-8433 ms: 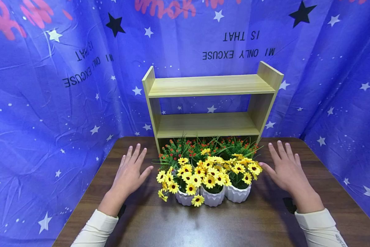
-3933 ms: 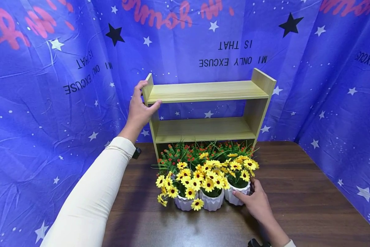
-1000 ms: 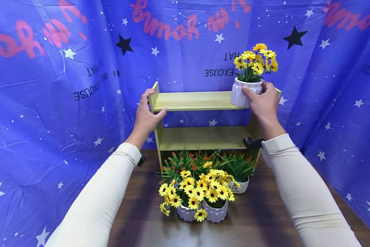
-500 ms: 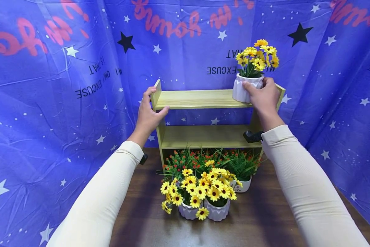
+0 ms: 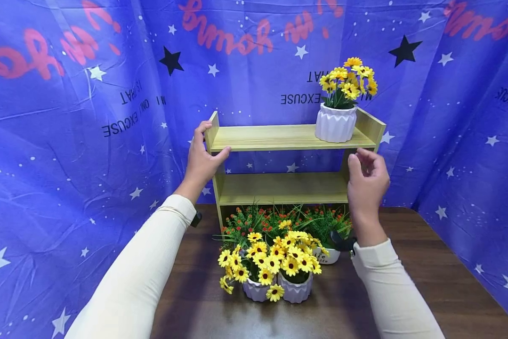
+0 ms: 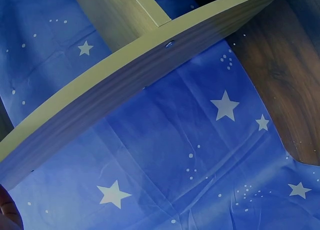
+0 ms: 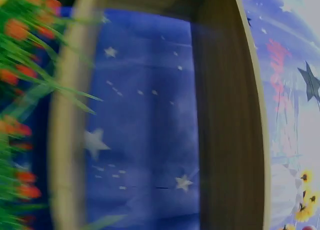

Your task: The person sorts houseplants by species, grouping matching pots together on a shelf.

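Observation:
My left hand [image 5: 200, 160] holds the upper left side panel of a light wooden two-tier shelf [image 5: 270, 137], fingers around the panel and thumb at the front edge. On the right of the top board stands a white fluted pot [image 5: 336, 125] of yellow artificial flowers, upright. Below and in front of it my right hand [image 5: 367, 188] hangs in the air, fingers loosely curled, holding nothing. Two more potted yellow flowers stand on the table, the left pot [image 5: 255, 289] beside the right pot [image 5: 296, 288]. In the left wrist view the side panel [image 6: 165, 55] crosses diagonally.
Red-flowered green plants [image 5: 245, 223] stand behind the yellow ones, in front of the shelf's base; a white lettered pot [image 5: 327, 255] shows at their right. Brown wooden table [image 5: 423, 278] lies underneath. A blue starry curtain [image 5: 254, 84] surrounds the back and sides.
My right hand took the rightmost yellow-flower pot off the table, raised it to the top board, let go and moved down. My left hand went from above the table to the shelf's side panel.

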A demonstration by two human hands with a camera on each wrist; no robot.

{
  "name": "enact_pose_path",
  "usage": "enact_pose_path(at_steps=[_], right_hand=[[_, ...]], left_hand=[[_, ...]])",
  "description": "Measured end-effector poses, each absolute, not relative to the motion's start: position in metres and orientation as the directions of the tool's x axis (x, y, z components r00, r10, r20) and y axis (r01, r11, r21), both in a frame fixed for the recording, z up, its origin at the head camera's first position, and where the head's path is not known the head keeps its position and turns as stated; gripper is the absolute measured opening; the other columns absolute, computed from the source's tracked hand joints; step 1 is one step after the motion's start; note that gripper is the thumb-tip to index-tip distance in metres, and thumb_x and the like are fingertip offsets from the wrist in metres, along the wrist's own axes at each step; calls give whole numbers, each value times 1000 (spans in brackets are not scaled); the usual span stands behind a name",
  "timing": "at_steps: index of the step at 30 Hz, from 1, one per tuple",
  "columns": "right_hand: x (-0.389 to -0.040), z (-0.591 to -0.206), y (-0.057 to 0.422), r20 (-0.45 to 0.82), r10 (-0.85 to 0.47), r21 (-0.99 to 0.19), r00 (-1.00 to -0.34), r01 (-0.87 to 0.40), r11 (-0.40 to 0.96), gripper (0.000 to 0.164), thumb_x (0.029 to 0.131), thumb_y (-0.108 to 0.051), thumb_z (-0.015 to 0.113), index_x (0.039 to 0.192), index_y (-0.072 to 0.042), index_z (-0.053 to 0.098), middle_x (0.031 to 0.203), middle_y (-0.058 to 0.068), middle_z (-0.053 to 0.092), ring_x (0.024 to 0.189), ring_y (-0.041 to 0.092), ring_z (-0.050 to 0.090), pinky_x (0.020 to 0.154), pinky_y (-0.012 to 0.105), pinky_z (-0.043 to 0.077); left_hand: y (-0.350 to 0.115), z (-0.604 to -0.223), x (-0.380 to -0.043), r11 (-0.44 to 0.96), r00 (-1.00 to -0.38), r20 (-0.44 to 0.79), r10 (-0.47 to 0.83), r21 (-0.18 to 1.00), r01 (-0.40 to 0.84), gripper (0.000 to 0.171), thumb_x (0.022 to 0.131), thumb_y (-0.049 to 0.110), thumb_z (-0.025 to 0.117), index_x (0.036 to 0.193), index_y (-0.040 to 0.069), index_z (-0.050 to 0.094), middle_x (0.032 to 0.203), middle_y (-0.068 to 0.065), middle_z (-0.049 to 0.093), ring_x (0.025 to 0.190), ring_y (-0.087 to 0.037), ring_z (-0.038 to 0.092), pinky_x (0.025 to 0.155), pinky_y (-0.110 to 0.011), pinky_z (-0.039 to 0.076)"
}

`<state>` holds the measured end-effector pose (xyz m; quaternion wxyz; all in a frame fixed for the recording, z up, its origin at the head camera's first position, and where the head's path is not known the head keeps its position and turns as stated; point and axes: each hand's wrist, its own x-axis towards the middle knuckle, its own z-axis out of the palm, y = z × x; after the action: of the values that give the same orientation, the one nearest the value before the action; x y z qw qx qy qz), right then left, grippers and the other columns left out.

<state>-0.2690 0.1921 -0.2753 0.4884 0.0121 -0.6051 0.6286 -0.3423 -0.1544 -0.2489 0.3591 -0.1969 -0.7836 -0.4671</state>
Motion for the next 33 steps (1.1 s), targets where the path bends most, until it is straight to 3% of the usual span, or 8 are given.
enact_pose_path(at_steps=[6,10,19,28,33], right_hand=[[-233,-331,195,602,589,-755,-538,-624,202,17,92,-7,67,104,5,67,97,-1,71,87,10,64,76,20,47],[-218,-363,189,580,532,-787,-617,-592,173,21,94,-3,63,108,12,62,97,-4,70,88,10,65,77,17,50],[-196,-416,175,418,442,-908,-794,-386,165,28,99,-10,61,120,8,58,119,20,64,103,8,60,85,13,46],[-177,-442,172,278,246,-958,-928,-249,143,49,98,-11,61,139,7,41,138,22,50,120,22,48,88,11,41],[-170,-459,175,273,147,-943,-951,-234,235,62,93,-12,68,144,4,38,137,23,51,118,31,53,88,21,47]], left_hand=[[-154,-250,-343,481,-670,742,-24,597,643,71,82,15,80,139,8,38,156,-1,36,134,-20,41,108,-37,34],[-154,-249,-343,474,-674,738,-32,605,640,71,82,15,80,139,10,39,155,0,36,132,-21,43,106,-37,36],[-152,-247,-343,461,-671,740,-37,609,646,72,80,13,80,139,9,39,154,-2,38,128,-25,46,102,-40,40],[-155,-244,-342,469,-671,740,-45,609,640,72,80,12,80,139,11,39,155,1,38,127,-25,46,101,-39,39],[-153,-245,-343,463,-678,734,-42,615,638,72,81,13,79,140,10,39,155,2,39,125,-26,48,100,-39,41]])
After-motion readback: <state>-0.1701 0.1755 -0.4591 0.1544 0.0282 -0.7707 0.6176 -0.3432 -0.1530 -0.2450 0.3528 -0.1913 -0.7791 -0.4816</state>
